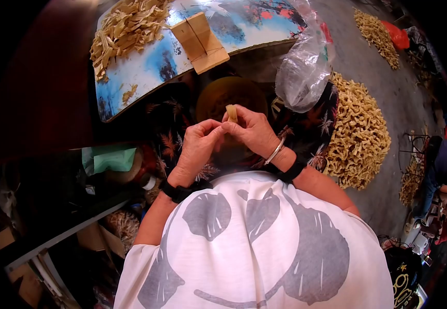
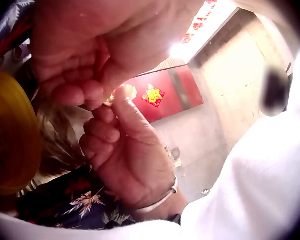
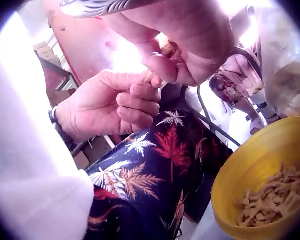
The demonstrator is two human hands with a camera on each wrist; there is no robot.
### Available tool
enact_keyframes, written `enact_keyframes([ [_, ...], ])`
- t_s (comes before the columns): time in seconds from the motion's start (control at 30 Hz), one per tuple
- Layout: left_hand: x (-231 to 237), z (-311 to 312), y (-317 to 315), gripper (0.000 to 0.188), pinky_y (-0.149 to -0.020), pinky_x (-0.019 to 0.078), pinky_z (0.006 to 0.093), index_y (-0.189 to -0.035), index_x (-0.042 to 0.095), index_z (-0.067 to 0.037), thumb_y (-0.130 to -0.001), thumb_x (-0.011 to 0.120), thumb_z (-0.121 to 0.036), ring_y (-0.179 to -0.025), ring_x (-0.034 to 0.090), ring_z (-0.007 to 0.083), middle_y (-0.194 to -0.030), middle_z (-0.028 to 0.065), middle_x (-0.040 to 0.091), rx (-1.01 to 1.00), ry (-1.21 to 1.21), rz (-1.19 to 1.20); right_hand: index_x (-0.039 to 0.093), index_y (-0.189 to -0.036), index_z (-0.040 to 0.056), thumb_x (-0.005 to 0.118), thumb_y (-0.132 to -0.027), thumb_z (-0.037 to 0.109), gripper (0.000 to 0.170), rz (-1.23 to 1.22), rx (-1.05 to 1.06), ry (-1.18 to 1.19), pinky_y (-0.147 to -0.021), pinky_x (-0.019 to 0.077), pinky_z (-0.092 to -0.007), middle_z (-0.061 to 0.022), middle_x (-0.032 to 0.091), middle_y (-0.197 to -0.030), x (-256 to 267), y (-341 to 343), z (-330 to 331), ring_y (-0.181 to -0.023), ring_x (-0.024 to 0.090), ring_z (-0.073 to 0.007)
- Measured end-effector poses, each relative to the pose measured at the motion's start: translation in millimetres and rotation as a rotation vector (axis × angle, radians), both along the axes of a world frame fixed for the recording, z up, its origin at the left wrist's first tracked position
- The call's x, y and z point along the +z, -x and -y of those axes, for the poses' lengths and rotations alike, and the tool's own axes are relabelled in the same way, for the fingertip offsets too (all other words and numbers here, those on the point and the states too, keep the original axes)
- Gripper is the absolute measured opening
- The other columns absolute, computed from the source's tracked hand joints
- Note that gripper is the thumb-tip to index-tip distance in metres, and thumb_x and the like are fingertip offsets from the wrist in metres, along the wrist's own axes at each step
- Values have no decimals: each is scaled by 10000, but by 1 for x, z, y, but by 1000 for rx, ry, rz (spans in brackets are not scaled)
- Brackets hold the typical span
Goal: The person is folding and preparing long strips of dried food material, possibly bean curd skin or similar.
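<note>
In the head view a small pale yellow strip (image 1: 231,112) stands up between the two hands over the lap. The right hand (image 1: 252,131) pinches it with curled fingers; a bracelet circles that wrist. Thumb and fingertips of the left hand (image 1: 199,147) pinch the strip's lower end, touching the right fingertips. Both wrist views show the fingertips meeting, the left hand (image 3: 112,105) with its fingers curled in, and only a bit of the strip (image 2: 127,92) showing. Most of the piece is hidden by fingers.
A yellow bowl (image 3: 235,187) holding pale pieces sits just beyond the hands. A painted board (image 1: 146,77) carries a heap of strips (image 1: 125,36) and a wooden block (image 1: 200,44). A clear plastic bag (image 1: 301,80) hangs at its right, beside a large pile of knotted pieces (image 1: 360,134) on the floor.
</note>
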State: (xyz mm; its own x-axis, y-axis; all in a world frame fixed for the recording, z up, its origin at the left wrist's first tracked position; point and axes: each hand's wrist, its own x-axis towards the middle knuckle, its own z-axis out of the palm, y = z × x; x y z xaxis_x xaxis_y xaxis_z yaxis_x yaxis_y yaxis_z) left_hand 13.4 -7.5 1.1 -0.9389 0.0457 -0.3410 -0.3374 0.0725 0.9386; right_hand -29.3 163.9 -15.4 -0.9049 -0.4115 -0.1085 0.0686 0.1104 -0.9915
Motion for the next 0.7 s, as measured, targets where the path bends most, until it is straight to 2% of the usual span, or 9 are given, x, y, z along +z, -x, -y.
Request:
enact_keyframes([
  [0.07, 0, 4, -6, 147, -532, 397, 180, -933, 699, -21, -943, 657, -162, -581, 504, 35, -687, -32, 584, -35, 55, 87, 626, -937, 16, 679, -880, 180, 182, -100, 55, -107, -618, 483, -270, -87, 656, -761, -7, -5, -1, -652, 603, -138],
  [0.23, -13, 16, -18, 142, -513, 363, 182, -936, 698, -19, -948, 645, -150, -566, 485, 37, -663, -42, 562, -82, 58, 165, 629, -951, 6, 678, -894, 188, 197, -6, 86, -87, -586, 492, -267, -71, 668, -767, -23, -17, 3, -607, 598, -134],
  [0.3, -24, 19, -14, 169, -533, 413, 194, -1062, 669, -4, -951, 628, -125, -596, 519, 53, -750, -4, 599, -76, 13, 165, 633, -1015, -4, 676, -904, 192, 230, 175, 98, -120, -573, 506, -260, -71, 689, -801, -23, -13, 3, -614, 630, -126],
  [0.4, -28, 16, -8, 326, -596, 491, 221, -1266, 567, 8, -956, 600, -89, -659, 572, 83, -939, 64, 632, 54, 18, 102, 602, -1147, -26, 672, -913, 195, 329, 320, -78, 121, -562, 531, -256, -93, 713, -851, -22, -5, 1, -664, 686, -125],
  [0.43, -28, 14, -6, 395, -623, 518, 231, -1337, 523, 10, -958, 591, -78, -683, 590, 93, -1012, 88, 640, 115, 34, 77, 547, -1237, -45, 664, -915, 184, 412, 260, -76, -14, -566, 547, -265, -118, 722, -859, -18, 1, -7, -720, 717, -138],
  [0.47, -30, 20, -3, 520, -689, 553, 257, -1439, 405, 3, -957, 585, -72, -741, 620, 117, -1175, 134, 605, 85, 125, 97, 574, -1205, -35, 656, -919, 176, 364, 147, -94, -107, -557, 542, -260, -111, 723, -843, -16, 4, -17, -684, 704, -129],
  [0.6, -46, 33, -4, 403, -667, 541, 243, -1337, 520, 21, -955, 589, -88, -735, 624, 105, -1103, 117, 644, 121, 82, -15, 673, -988, 18, 614, -940, 109, 119, -166, -249, -184, -525, 473, -221, -65, 690, -727, 25, 5, -59, -558, 602, -72],
  [0.63, -47, 31, -2, 386, -673, 539, 240, -1321, 535, 19, -955, 589, -91, -734, 624, 104, -1095, 111, 650, 101, 114, 20, 670, -975, 28, 606, -956, 108, 104, -278, -348, -210, -519, 453, -221, -36, 660, -682, 29, 4, -73, -566, 587, -57],
  [0.7, -47, 27, -2, 353, -684, 537, 234, -1289, 566, 14, -955, 590, -98, -732, 626, 101, -1077, 101, 662, 57, 179, 89, 665, -1084, 93, 570, -999, 155, 141, -264, -515, -123, -521, 427, -167, 29, 610, -709, 28, 8, -114, -590, 538, -29],
])
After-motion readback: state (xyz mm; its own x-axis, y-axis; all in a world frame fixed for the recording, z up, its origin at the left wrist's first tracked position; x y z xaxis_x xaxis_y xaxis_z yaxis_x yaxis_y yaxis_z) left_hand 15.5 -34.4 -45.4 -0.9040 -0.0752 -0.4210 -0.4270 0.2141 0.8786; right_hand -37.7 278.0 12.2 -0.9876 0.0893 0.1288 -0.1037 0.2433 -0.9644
